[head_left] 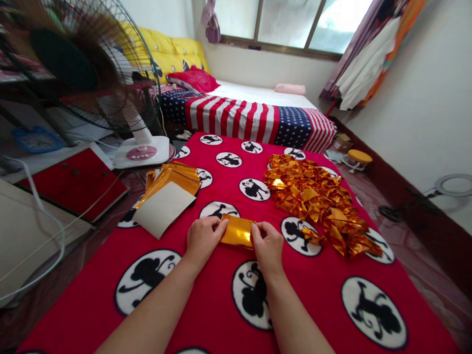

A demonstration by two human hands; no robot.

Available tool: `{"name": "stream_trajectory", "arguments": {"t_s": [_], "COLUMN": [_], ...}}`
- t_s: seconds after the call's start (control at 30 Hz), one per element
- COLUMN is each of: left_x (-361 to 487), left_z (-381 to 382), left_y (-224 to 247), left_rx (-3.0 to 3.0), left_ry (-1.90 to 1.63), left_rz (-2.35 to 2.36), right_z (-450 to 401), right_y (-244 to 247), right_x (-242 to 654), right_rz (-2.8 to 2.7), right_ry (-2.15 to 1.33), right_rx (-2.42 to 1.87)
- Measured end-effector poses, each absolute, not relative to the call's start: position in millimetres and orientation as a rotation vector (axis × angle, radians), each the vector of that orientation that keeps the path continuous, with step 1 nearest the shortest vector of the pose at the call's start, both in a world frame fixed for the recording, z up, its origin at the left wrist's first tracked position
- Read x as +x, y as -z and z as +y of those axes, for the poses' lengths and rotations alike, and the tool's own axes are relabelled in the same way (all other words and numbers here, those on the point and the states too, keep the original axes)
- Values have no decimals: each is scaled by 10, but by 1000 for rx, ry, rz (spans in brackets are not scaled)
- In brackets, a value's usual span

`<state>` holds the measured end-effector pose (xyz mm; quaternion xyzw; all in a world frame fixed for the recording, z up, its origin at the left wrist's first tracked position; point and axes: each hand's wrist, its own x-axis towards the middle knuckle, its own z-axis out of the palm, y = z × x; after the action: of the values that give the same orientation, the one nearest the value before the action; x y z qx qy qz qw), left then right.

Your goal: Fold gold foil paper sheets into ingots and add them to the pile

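Note:
Between my hands is a folded sheet of shiny gold foil paper (pixel 238 231), held flat just over the red cloth. My left hand (pixel 204 236) pinches its left end between thumb and fingers. At the right end, my right hand (pixel 268 241) pinches it the same way. A stack of gold foil sheets (pixel 177 176) lies to the left, with one pale sheet (pixel 164 207) face up on its near side. To the right spreads a heap of folded gold foil pieces (pixel 309 189). One small foil piece (pixel 312 236) lies apart at the heap's near left edge.
A red cloth with black figures in white circles (pixel 206 314) covers the table. A standing fan (pixel 142 150) is at the left, beside a red panel (pixel 73 179). Behind is a bed (pixel 236 115); a yellow stool (pixel 359 156) and a ring light (pixel 455 184) stand right.

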<state>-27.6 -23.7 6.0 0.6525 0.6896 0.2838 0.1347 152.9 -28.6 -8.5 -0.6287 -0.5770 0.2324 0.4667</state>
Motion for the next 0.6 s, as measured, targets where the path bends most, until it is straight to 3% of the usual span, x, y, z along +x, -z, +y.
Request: {"name": "stream_trajectory", "arguments": {"t_s": [0.37,0.6], "left_x": [-219,-189], "left_z": [-225,-201], "left_y": [-134,-76], "left_rx": [2036,2110], "left_ry": [-580,-717], "left_rz": [2170,2008], "right_z": [-250,-320], "right_y": [28,-70], "right_x": [1505,1424], "right_rz": [-1620,-1794], "right_ry": [-419,-315], "right_rx": [-1696,-1833]}}
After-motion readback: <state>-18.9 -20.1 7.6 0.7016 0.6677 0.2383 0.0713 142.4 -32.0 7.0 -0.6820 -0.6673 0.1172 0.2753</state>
